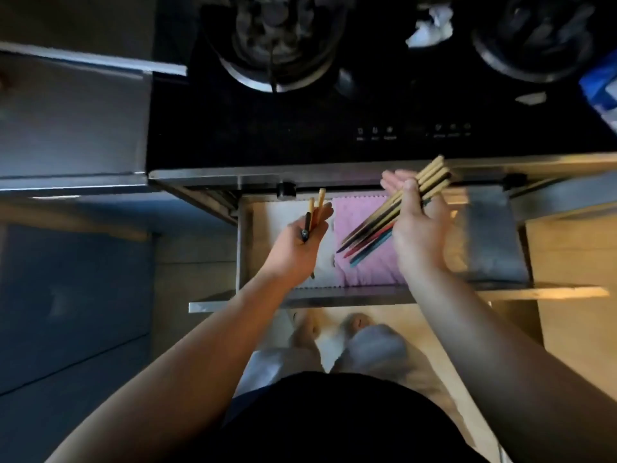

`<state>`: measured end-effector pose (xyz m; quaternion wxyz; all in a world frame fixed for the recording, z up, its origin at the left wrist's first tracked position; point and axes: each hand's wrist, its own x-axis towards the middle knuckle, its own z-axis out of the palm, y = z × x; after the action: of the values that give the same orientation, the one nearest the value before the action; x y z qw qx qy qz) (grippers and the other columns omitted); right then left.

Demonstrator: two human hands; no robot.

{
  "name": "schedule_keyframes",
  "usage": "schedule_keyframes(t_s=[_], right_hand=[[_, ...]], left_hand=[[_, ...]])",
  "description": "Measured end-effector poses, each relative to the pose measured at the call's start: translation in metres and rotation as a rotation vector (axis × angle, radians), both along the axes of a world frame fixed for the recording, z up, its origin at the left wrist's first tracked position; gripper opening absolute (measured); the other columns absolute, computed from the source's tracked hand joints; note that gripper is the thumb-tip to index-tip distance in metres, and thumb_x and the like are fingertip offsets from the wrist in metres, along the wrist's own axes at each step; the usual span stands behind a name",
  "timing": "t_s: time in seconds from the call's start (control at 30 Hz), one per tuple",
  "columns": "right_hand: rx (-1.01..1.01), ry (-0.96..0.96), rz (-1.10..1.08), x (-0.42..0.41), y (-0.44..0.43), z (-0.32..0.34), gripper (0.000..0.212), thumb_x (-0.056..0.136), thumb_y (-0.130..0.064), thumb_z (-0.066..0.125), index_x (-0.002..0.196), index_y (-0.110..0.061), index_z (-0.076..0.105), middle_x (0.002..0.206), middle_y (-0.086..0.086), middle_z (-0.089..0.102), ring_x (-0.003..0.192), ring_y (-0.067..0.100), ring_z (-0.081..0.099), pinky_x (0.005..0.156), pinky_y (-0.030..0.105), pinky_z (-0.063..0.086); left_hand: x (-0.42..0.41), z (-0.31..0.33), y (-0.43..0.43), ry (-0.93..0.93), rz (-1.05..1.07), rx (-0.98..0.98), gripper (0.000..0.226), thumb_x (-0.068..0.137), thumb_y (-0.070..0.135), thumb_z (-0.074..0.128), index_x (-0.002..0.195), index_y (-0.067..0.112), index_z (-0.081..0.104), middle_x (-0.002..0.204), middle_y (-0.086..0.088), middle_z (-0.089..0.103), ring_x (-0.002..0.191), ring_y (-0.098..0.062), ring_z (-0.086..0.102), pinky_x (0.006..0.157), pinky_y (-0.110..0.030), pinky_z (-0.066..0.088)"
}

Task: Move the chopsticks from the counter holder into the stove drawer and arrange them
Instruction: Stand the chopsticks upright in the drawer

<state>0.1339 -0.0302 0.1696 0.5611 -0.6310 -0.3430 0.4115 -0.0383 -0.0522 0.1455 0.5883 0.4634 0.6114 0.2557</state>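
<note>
The stove drawer (334, 292) stands pulled out below the black cooktop. Inside lie a white cloth (283, 215), a pink cloth (357, 262) and a grey cloth (490, 242). My left hand (300, 242) is over the drawer's left part, shut on a pair of chopsticks (316, 208) with wooden tops pointing away from me. My right hand (417, 222) is over the pink cloth and holds a bundle of several chopsticks (394, 212) slanting from upper right to lower left, with dark, red and blue tips. The counter holder is out of view.
The black cooktop (300, 135) carries two burners (277, 45) and a crumpled white cloth (430, 26). A steel counter (73, 118) lies to the left. A blue packet (601, 91) sits at the right edge. My feet (344, 339) stand on wooden floor below the drawer front.
</note>
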Motion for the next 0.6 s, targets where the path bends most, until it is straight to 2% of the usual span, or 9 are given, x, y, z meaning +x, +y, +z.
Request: schedule_keyframes(t_s=[0.07, 0.13, 0.17, 0.23, 0.3, 0.37, 0.43, 0.5, 0.6], right_hand=[[-0.077, -0.022, -0.021, -0.008, 0.008, -0.026, 0.021, 0.099, -0.022, 0.037, 0.101, -0.019, 0.058, 0.100, -0.008, 0.071, 0.099, 0.007, 0.069, 0.089, 0.018, 0.051], [-0.152, -0.042, -0.022, -0.015, 0.013, -0.053, 0.020, 0.099, -0.023, 0.039, 0.101, -0.020, 0.059, 0.101, -0.007, 0.071, 0.099, 0.005, 0.068, 0.090, 0.019, 0.051], [-0.193, -0.053, -0.017, -0.018, 0.014, -0.067, 0.020, 0.099, -0.026, 0.040, 0.099, -0.024, 0.059, 0.101, -0.007, 0.071, 0.099, 0.004, 0.068, 0.092, 0.021, 0.051], [-0.265, -0.088, -0.004, -0.023, 0.012, -0.094, 0.021, 0.099, -0.030, 0.040, 0.097, -0.027, 0.061, 0.100, -0.011, 0.071, 0.098, -0.001, 0.067, 0.092, 0.018, 0.050], [-0.315, -0.098, 0.002, -0.026, 0.013, -0.122, 0.023, 0.099, -0.028, 0.041, 0.098, -0.022, 0.063, 0.097, -0.012, 0.071, 0.094, -0.003, 0.068, 0.089, 0.014, 0.051], [-0.387, -0.082, -0.003, -0.028, 0.015, -0.149, 0.021, 0.098, -0.026, 0.042, 0.094, -0.021, 0.062, 0.095, -0.007, 0.072, 0.092, 0.004, 0.070, 0.090, 0.023, 0.054], [-0.454, -0.082, 0.011, -0.031, 0.021, -0.174, 0.020, 0.098, -0.024, 0.043, 0.089, -0.021, 0.060, 0.093, 0.002, 0.073, 0.088, 0.013, 0.072, 0.087, 0.030, 0.056], [-0.476, -0.048, 0.035, -0.035, 0.027, -0.197, 0.020, 0.099, -0.018, 0.042, 0.087, -0.016, 0.058, 0.088, 0.007, 0.072, 0.079, 0.015, 0.072, 0.076, 0.025, 0.057], [-0.551, -0.051, 0.101, -0.039, 0.039, -0.226, 0.020, 0.098, -0.012, 0.041, 0.089, -0.010, 0.058, 0.082, 0.010, 0.071, 0.070, 0.016, 0.071, 0.072, 0.027, 0.058]], left_hand=[[0.002, -0.025, 0.013, 0.015, -0.031, -0.049, 0.035, 0.100, 0.031, 0.047, 0.133, 0.028, 0.057, 0.125, 0.014, 0.062, 0.091, 0.006, 0.057, 0.064, 0.003, 0.038], [0.004, -0.051, 0.020, 0.018, -0.064, -0.081, 0.034, 0.100, 0.027, 0.049, 0.132, 0.023, 0.059, 0.129, 0.010, 0.061, 0.108, 0.002, 0.055, 0.070, 0.006, 0.036], [0.005, -0.065, 0.022, 0.013, -0.073, -0.107, 0.033, 0.100, 0.026, 0.050, 0.131, 0.021, 0.060, 0.130, 0.008, 0.061, 0.110, 0.004, 0.054, 0.072, 0.005, 0.037], [0.007, -0.090, 0.024, 0.019, -0.075, -0.181, 0.032, 0.100, 0.029, 0.051, 0.129, 0.024, 0.061, 0.128, 0.009, 0.062, 0.104, 0.005, 0.057, 0.072, -0.004, 0.042], [0.006, -0.118, 0.026, 0.041, -0.068, -0.233, 0.032, 0.099, 0.035, 0.051, 0.128, 0.026, 0.062, 0.127, 0.010, 0.062, 0.107, 0.003, 0.057, 0.080, -0.013, 0.040], [0.003, -0.145, 0.029, 0.067, -0.056, -0.272, 0.036, 0.098, 0.041, 0.051, 0.127, 0.024, 0.063, 0.126, 0.009, 0.064, 0.107, 0.002, 0.054, 0.086, -0.015, 0.035], [-0.001, -0.169, 0.032, 0.072, -0.040, -0.314, 0.038, 0.096, 0.044, 0.052, 0.125, 0.022, 0.063, 0.114, 0.005, 0.067, 0.099, -0.006, 0.056, 0.083, -0.020, 0.034], [-0.006, -0.189, 0.039, 0.092, -0.020, -0.351, 0.034, 0.096, 0.042, 0.055, 0.121, 0.022, 0.064, 0.101, 0.002, 0.063, 0.089, -0.014, 0.054, 0.076, -0.028, 0.036], [-0.012, -0.216, 0.049, 0.093, 0.036, -0.403, 0.024, 0.097, 0.023, 0.056, 0.118, 0.015, 0.065, 0.109, -0.004, 0.069, 0.092, -0.018, 0.061, 0.078, -0.024, 0.046]])
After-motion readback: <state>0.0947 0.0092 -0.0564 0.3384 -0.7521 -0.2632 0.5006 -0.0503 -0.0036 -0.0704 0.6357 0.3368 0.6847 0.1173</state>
